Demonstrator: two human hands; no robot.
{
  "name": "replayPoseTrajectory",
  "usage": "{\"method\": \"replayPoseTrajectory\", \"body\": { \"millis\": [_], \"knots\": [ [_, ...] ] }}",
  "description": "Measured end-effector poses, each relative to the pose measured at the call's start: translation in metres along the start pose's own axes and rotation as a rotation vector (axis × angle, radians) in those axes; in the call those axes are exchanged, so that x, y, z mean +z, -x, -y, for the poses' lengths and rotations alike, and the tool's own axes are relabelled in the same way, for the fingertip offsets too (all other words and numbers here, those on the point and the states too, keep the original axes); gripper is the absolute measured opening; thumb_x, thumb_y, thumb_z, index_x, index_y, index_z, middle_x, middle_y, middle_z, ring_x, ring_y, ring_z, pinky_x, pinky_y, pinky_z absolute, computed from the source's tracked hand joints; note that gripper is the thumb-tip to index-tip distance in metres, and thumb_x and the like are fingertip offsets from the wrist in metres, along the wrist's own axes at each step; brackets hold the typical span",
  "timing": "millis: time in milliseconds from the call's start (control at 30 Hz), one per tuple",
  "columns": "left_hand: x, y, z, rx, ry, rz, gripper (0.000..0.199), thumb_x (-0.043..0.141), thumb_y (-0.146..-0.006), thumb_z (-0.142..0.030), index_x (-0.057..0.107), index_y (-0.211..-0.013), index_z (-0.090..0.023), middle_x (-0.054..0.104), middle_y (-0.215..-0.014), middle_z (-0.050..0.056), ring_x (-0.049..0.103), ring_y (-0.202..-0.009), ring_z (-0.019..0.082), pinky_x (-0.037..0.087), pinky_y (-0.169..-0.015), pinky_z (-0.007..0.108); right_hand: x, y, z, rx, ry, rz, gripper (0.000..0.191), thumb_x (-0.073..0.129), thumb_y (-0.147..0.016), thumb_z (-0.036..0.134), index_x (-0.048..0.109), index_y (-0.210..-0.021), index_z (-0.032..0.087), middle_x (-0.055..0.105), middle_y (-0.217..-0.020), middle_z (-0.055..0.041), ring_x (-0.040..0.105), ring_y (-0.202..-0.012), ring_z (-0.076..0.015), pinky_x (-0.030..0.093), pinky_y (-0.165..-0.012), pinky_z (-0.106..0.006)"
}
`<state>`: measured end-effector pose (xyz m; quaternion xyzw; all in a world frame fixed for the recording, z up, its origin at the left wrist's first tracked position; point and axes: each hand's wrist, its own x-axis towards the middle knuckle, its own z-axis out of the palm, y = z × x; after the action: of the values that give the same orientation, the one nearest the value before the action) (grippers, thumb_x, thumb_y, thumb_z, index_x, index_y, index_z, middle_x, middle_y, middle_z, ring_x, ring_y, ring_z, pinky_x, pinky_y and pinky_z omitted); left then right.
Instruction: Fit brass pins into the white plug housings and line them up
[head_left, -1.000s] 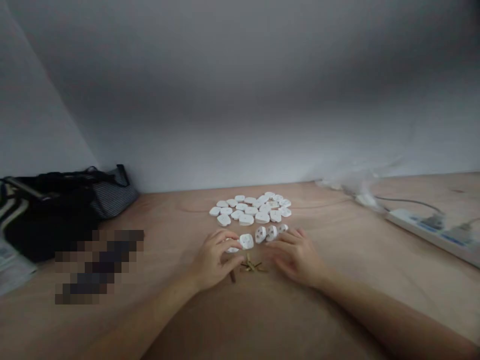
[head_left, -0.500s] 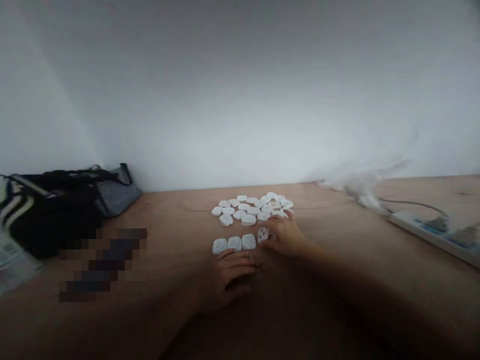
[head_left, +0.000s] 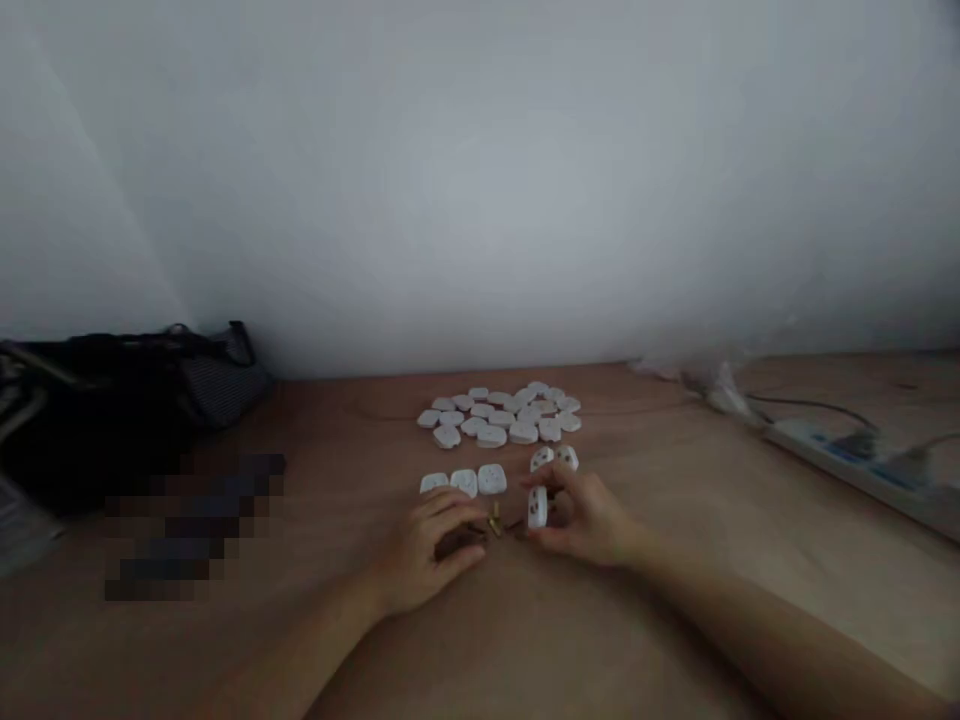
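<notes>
My right hand point(head_left: 589, 515) pinches a white plug casing point(head_left: 537, 507) between thumb and fingers, its holed face turned to the left. Just beyond those fingers, two more holed casings point(head_left: 541, 459) stand tilted side by side. My left hand point(head_left: 431, 545) rests on the table with fingers curved and thumb apart, nothing visibly between them. Its fingertips partly cover a row of three white casings point(head_left: 492, 479) lying flat. Small brass-coloured metal pieces point(head_left: 495, 521) lie between the two hands.
A cluster of white casings point(head_left: 491, 436) covers the table behind the row. On the right lie a power strip point(head_left: 840, 460) with cables and a clear plastic bag point(head_left: 727, 390). A black bag point(head_left: 112, 420) and a blurred-out dark object point(head_left: 202, 520) are at the left.
My right hand has moved nearer to me and slightly right. My left hand has shifted left, exposing the brass-coloured pieces. Two tilted casings now show beyond the right fingers.
</notes>
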<state>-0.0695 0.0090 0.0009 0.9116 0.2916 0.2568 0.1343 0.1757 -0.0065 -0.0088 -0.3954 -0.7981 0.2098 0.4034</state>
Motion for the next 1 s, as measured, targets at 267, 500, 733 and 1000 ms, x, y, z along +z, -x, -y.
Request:
{"method": "replayPoseTrajectory", "body": {
  "millis": [267,500,733,1000],
  "knots": [
    [-0.001,0.0,-0.001,0.018,0.014,0.01,0.021,0.056,-0.084,-0.026,0.062,-0.103,-0.022,0.06,-0.1,0.006,0.054,-0.096,0.021,0.044,-0.087,0.036,-0.009,-0.004,0.001,-0.099,0.072,0.148,0.041,0.064,-0.076,0.027,0.054,-0.115,0.019,0.057,-0.112,-0.0101,0.056,-0.1,-0.0226,0.047,-0.084,-0.036],
    [-0.001,0.0,0.0,0.034,0.008,0.033,0.019,0.057,-0.083,-0.023,0.064,-0.101,-0.021,0.061,-0.099,0.006,0.055,-0.095,0.02,0.045,-0.086,0.034,-0.005,-0.002,-0.006,0.052,0.109,0.11,0.059,0.078,-0.057,0.026,0.058,-0.111,0.014,0.061,-0.099,-0.0093,0.059,-0.084,-0.0224,0.05,-0.07,-0.032],
    [0.0,0.0,0.001,0.031,0.004,0.032,0.02,0.056,-0.084,-0.025,0.064,-0.103,-0.022,0.061,-0.1,0.007,0.055,-0.096,0.021,0.045,-0.086,0.035,-0.004,-0.001,-0.005,-0.077,0.074,0.176,0.05,0.072,-0.067,0.029,0.059,-0.114,0.022,0.064,-0.106,-0.0067,0.06,-0.093,-0.0231,0.046,-0.081,-0.035],
    [0.0,-0.001,0.0,0.043,0.011,0.045,0.02,0.056,-0.085,-0.025,0.063,-0.103,-0.022,0.061,-0.1,0.006,0.054,-0.096,0.021,0.044,-0.086,0.036,-0.007,0.006,-0.002,0.055,0.025,0.053,0.047,0.072,-0.064,0.024,0.057,-0.108,0.019,0.065,-0.104,-0.0067,0.061,-0.093,-0.0231,0.048,-0.08,-0.036]
  ]
}}
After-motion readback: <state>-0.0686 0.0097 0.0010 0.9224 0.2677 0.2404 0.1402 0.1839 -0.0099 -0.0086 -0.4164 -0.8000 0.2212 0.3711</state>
